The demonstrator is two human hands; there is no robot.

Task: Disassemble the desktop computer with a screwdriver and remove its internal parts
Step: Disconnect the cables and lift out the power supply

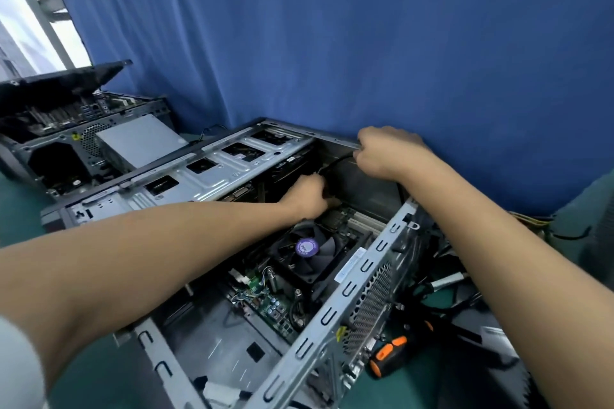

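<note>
An open grey desktop case (345,292) lies on its side on the green table. Inside sit a green motherboard (265,302) and a black CPU fan (307,252) with a purple label. My left hand (307,194) reaches deep inside beyond the fan, fingers closed around a black cable (332,166). My right hand (385,153) is at the case's far top edge, closed on the upper end of the same cable. A black and orange screwdriver (390,355) lies on the table to the right of the case.
A second opened computer case (83,139) with a silver power supply stands at the back left. Loose black cables and a silver-tipped tool (445,282) lie on the right. A blue curtain (332,26) hangs close behind the case.
</note>
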